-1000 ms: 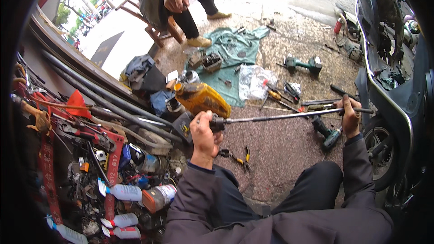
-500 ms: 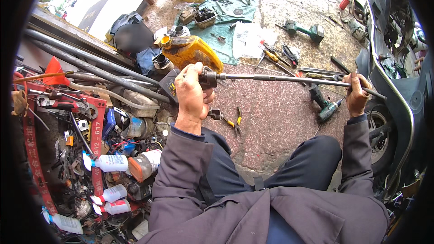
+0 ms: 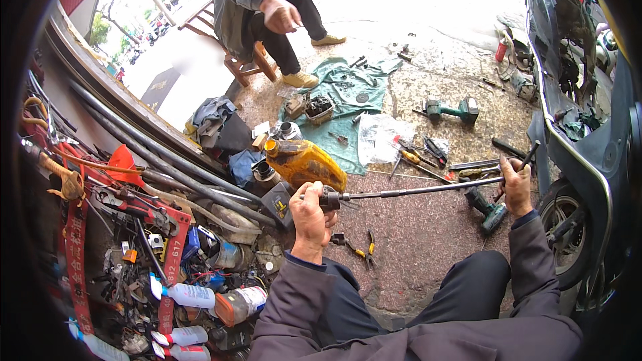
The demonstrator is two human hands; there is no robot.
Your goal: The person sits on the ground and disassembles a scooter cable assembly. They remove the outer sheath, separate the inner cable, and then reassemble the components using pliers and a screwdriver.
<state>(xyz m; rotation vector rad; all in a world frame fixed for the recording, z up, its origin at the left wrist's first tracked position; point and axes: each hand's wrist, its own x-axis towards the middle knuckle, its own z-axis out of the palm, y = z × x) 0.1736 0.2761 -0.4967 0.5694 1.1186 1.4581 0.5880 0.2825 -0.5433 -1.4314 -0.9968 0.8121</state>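
A long T-handle wrench [image 3: 421, 190] spans the space between my hands, above the red-brown floor. My left hand [image 3: 311, 224] is closed around a dark metal part [image 3: 330, 198] at the wrench's left end; how the two join is partly hidden by my fingers. At the other end, my right hand [image 3: 516, 192] grips the crossbar [image 3: 533, 152], which slants up to the right. Yellow-handled pliers [image 3: 366, 252] lie on the floor below the shaft. Just beyond my left hand is a stained yellow jug [image 3: 311, 164].
A green cloth [image 3: 338, 135] with small parts lies ahead; a cordless power tool [image 3: 451, 111] is right of it. Another drill [image 3: 490, 212] lies near my right hand. A scooter [image 3: 568, 127] stands at right. Spray bottles [image 3: 190, 295] and clutter crowd the left. A person [image 3: 261, 13] sits at the far side.
The view has tilted up, showing more of the seated person, whose hands are raised. The crossbar in my right hand has turned from pointing down right to up right.
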